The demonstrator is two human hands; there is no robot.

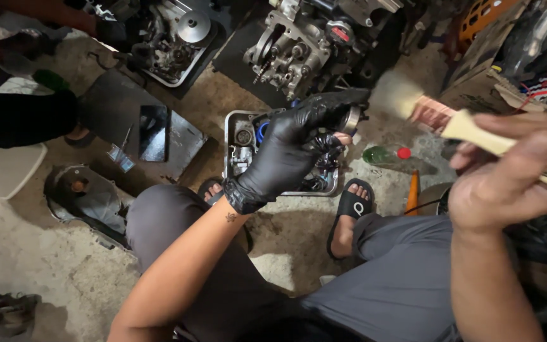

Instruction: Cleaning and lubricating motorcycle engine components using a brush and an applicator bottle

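Peering down through the head camera, I could not make out much of the small metal part that the left hand held: the black glove wrapped most of it, and only a round silvery end showed past the fingertips. The right edge of the view cut off the handle of the paintbrush, and its pale bristles were blurred. A second person at the upper left showed only as a dark sleeve and a foot.

The left hand was raised over the floor with the forearm rising from between the knees, its fingers curled tight around the part. The right hand, bare, was clenched about the brush's wooden handle, holding it aslant so that the bristles pointed toward the part and stood just beside it; whether they touched I could not tell.

Below the gloved hand a shallow metal tray lay on the concrete between my sandalled feet, with small engine pieces and a blue ring in it, much of them hidden by the hand. A green bottle with a red cap lay on its side near the tray. An engine block stood beyond it.
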